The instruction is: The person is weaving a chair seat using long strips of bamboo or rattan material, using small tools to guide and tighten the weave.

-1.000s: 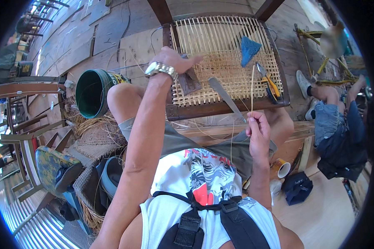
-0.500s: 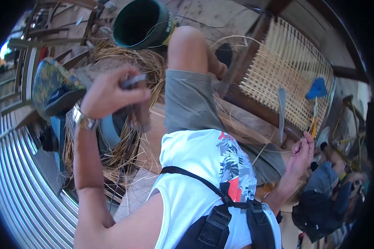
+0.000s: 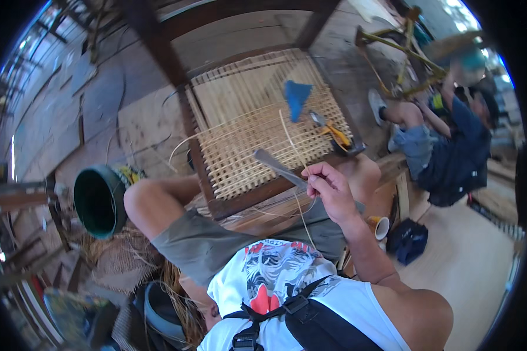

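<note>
My right hand point(image 3: 332, 192) is closed above the near edge of a woven cane chair seat point(image 3: 237, 167). Its fingers pinch a narrow flat metal blade point(image 3: 275, 165), and a thin pale cane strand point(image 3: 288, 136) runs up and down from the same grip. The seat sits in a dark wooden frame point(image 3: 200, 169) before my knees. Close weave covers its near part; farther off lie parallel strands. A blue scrap point(image 3: 297, 99) and orange-handled pliers point(image 3: 335, 133) rest on it. Some skin, perhaps my left hand point(image 3: 209, 313), shows at my left side, its fingers unclear.
A dark green bucket point(image 3: 99, 202) lies tipped beside my left knee, near a heap of cane strands point(image 3: 184, 310). To the right, another person point(image 3: 451, 158) in dark clothing sits by a wooden frame point(image 3: 401, 52). A cup point(image 3: 379, 227) and dark bag point(image 3: 409, 241) lie beside my right arm.
My view has swung right, bringing the seat to the middle. The left hand, earlier raised with a dark flat thing, has dropped out of plain sight. The right hand still grips the blade.
</note>
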`<state>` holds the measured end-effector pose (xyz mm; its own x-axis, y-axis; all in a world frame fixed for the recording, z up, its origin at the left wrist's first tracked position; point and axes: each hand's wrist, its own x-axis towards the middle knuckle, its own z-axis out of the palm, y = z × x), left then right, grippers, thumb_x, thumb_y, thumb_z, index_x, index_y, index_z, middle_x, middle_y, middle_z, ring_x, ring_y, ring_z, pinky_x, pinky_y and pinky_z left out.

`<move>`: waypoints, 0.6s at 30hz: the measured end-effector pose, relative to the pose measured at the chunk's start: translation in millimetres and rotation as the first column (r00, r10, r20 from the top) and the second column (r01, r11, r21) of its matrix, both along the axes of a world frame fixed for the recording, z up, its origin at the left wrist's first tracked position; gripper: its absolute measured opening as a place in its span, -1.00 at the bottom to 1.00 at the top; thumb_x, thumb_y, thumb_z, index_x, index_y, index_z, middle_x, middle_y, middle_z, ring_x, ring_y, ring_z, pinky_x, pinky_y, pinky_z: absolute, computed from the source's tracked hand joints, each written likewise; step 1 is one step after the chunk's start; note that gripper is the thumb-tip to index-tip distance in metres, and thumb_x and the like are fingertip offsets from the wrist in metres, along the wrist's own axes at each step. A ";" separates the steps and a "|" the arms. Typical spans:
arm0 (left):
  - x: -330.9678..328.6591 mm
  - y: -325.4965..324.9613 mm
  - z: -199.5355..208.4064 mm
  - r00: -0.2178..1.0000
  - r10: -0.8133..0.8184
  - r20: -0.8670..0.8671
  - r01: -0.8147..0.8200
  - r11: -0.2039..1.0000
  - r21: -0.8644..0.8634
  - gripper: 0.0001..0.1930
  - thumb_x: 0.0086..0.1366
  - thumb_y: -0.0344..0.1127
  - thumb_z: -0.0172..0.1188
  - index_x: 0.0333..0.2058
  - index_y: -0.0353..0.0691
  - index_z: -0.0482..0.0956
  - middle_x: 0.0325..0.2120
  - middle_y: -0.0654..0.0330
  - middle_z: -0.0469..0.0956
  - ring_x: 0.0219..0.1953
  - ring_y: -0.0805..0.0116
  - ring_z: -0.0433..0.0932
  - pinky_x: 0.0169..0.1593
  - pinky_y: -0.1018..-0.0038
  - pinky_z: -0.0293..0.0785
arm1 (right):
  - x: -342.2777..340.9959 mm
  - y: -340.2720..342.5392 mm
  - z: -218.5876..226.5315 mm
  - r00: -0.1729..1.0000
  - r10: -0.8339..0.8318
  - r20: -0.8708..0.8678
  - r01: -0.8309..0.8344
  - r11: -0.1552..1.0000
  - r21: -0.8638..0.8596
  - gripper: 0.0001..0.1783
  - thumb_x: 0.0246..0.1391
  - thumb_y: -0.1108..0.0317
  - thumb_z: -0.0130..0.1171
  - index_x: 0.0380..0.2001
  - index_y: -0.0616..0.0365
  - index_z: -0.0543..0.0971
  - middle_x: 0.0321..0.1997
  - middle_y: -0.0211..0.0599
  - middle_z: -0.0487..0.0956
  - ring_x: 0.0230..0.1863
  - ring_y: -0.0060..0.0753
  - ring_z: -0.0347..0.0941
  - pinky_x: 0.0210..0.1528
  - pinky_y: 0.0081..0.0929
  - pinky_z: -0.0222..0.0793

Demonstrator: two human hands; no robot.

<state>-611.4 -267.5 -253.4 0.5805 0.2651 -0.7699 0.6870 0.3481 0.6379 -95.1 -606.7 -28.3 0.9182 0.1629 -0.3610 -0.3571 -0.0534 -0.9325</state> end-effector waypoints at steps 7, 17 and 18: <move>14.0 134.8 89.1 0.980 -0.181 -0.089 0.201 0.885 0.420 -0.57 0.18 -0.35 0.35 -0.01 -0.39 0.51 -0.20 -0.04 0.64 -0.16 0.24 0.61 -0.08 0.38 0.52 | -5.4 -61.3 -10.4 0.957 -0.289 0.003 0.287 0.953 0.098 -0.86 0.26 0.49 0.02 -0.18 0.20 0.55 -0.53 -0.59 0.37 -0.54 -0.77 0.23 -0.52 -0.76 0.15; 256.4 53.2 226.6 0.960 -0.278 -0.024 0.123 0.342 0.932 -0.59 0.27 -0.36 0.28 0.04 -0.40 0.46 -0.27 0.04 0.64 -0.29 0.34 0.61 -0.22 0.52 0.53 | 16.6 -111.0 -29.8 0.824 -0.541 0.167 0.519 0.840 0.160 -0.90 0.23 0.44 0.17 -0.23 0.24 0.58 -0.46 -0.55 0.44 -0.57 -0.77 0.27 -0.59 -0.75 0.13; 317.9 31.1 255.9 0.973 -0.226 -0.037 0.143 0.475 0.868 -0.59 0.26 -0.43 0.27 0.07 -0.40 0.45 -0.35 0.11 0.63 -0.33 0.44 0.58 -0.26 0.51 0.53 | 18.1 -107.5 -33.1 0.808 -0.573 0.141 0.536 0.812 0.230 -0.92 0.21 0.46 0.20 -0.27 0.26 0.59 -0.48 -0.55 0.42 -0.60 -0.75 0.28 -0.60 -0.74 0.17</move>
